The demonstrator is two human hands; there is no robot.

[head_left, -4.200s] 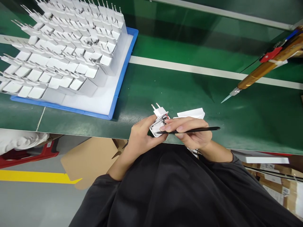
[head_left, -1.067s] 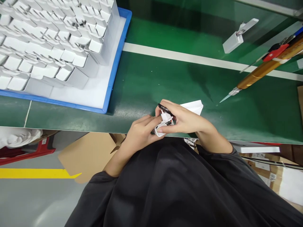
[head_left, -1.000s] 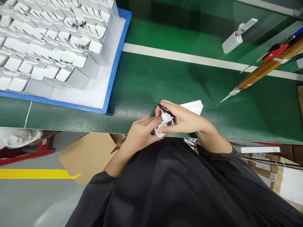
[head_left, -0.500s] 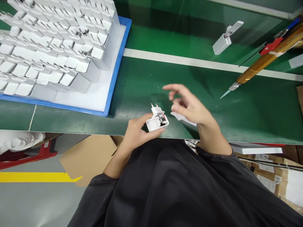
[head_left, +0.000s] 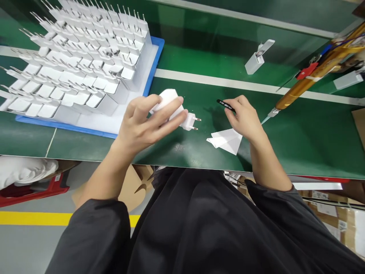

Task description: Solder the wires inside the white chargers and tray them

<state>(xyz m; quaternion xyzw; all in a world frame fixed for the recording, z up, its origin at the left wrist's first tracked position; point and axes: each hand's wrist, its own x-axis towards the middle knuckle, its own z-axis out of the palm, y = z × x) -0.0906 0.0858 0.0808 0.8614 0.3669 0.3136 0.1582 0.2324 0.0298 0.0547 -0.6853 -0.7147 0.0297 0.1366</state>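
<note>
"Clamped in our left hand (head_left: 139, 121), what do we have?"

"We hold a white boxy plastic plug adapter (head_left: 168, 97), its two metal pins (head_left: 197, 119) pointing right, over the green tabletop (head_left: 302, 152) near the blue-rimmed tray (head_left: 153, 68)."

"And our right hand (head_left: 246, 118)?"

"Its fingers (head_left: 234, 103) are pinched together on a slim black tool (head_left: 224, 104) (lettered in white, too small to read), just beside a creased white paper sheet (head_left: 228, 140)."

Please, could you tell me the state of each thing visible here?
Left hand: closed around white adapter
White adapter: tilted, pins pointing right
Right hand: gripping black tool
White sheet: folded, on bench
Blue tray: partly filled
White units: in rows, pins up
Amber applicator: tilted, tip downward
White case left of applicator: flap open
</note>
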